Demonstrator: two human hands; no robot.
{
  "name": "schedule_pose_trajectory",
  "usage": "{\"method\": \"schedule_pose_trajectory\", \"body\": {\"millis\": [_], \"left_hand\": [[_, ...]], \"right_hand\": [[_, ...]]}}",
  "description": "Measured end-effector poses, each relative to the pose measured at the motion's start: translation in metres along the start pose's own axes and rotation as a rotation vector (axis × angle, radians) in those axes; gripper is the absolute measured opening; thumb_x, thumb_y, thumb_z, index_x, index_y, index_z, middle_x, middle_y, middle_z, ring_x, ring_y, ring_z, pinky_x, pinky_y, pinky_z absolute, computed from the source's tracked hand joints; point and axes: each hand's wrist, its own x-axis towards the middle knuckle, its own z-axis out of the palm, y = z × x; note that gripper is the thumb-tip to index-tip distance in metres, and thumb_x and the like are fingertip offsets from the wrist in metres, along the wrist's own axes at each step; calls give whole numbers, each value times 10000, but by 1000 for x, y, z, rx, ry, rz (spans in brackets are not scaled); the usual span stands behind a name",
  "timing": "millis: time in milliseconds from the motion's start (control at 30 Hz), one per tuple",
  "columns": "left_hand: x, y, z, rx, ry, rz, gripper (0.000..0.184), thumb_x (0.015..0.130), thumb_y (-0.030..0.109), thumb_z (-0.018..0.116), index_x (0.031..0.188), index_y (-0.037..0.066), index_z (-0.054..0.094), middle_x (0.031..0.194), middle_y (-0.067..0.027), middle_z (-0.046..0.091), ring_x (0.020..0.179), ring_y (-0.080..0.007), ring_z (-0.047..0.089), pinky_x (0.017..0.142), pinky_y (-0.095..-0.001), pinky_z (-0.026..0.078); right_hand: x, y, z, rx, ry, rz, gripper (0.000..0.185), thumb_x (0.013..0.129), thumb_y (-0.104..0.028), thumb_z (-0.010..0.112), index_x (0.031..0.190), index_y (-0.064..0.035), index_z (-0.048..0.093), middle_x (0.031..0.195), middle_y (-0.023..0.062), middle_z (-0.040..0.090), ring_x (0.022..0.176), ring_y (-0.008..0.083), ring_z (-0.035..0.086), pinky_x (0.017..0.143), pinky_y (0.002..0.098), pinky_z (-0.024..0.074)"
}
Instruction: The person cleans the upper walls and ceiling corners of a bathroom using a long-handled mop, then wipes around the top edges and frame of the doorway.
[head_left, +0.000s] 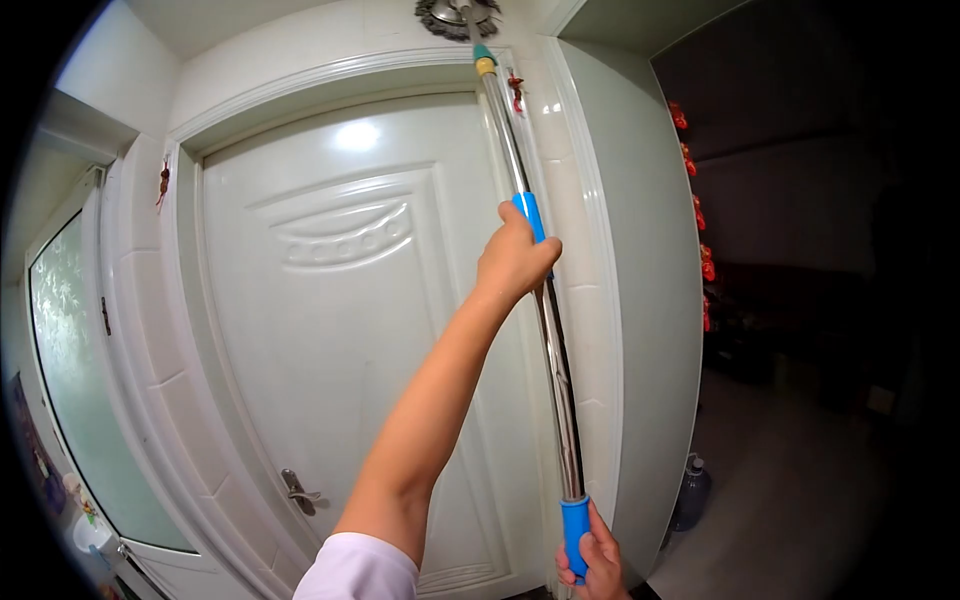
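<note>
Left hand (518, 252) around mop pole (561, 400)

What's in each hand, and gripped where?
Long, shiny metal pole with a round grey brush head: left hand grips its upper blue sleeve, right hand its bottom blue handle.

The long mop (549, 322) stood raised and nearly upright, its top leaning leftward in view. Its shiny silver pole (563, 410) carried a blue lower grip (574, 518) and a blue upper grip (528, 208). Above a yellow and green joint (484, 59), the round, shaggy grey head (443, 17) was up by the wall (330, 38), partly cut off; contact was unclear.
</note>
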Motion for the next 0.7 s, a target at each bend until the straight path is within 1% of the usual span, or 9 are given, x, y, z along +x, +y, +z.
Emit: {"method": "schedule_pose_trajectory", "body": {"millis": [100,167,200,300,367,400,500,633,700], "left_hand": [[17,7,19,66,-86,-28,692,703,212,531,1185,-176,222,665,-158,574,626,-315,599,586,-395,478],[23,8,25,154,-21,26,659,700,209,526,1167,-161,244,665,-156,579,620,-315,598,580,-391,479],[26,7,27,154,-29,28,659,700,209,526,1167,-161,244,665,-156,579,620,-315,598,580,-391,479],[21,6,18,156,-57,-16,606,701,200,523,1135,-140,271,667,-156,583,617,-322,597,580,-400,478],[8,2,9,159,-62,-12,540,697,189,525,1083,-111,294,664,-155,579,603,-325,589,581,-410,477],[-1,-4,6,165,-63,-20,540,697,189,525,1083,-111,294,664,-155,579,603,-325,589,581,-410,477],[-35,-21,0,211,-113,-18,498,708,203,552,1037,-70,296,702,-160,559,621,-301,575,603,-396,469],[-54,-18,-10,144,-162,-65,503,704,190,541,1053,-76,295,641,-136,527,561,-281,539,555,-388,451],[-49,-17,-13,229,-170,-69,506,708,200,539,1050,-84,298,612,-126,512,547,-283,533,544,-389,445]], "right_hand": [[9,2,-4,36,130,24,495,940,-351,481,1334,-70,379,680,12,519,463,77,449,386,207,360],[16,0,-9,153,-31,93,580,961,-261,440,1458,-291,143,767,150,503,506,142,432,441,263,372],[20,1,-11,157,-25,92,580,961,-261,440,1458,-291,143,767,150,503,506,142,432,441,263,372],[22,7,-8,192,-79,146,564,973,-351,387,1460,-283,110,719,134,478,496,141,417,446,275,359],[13,21,6,249,-71,180,517,970,-354,396,1433,-247,192,695,113,471,491,136,409,455,265,348],[10,37,13,225,34,157,425,928,-390,488,1203,-67,453,662,23,508,451,97,453,384,217,364],[-7,66,16,316,-53,217,425,910,-437,500,1117,-67,471,651,41,501,444,113,454,381,226,365],[-23,90,15,525,-210,334,507,897,-465,508,1180,-51,426,649,65,497,435,111,436,398,231,372],[-17,78,20,458,-179,315,501,896,-471,506,1161,-52,432,648,64,495,434,113,432,403,230,372]]}}
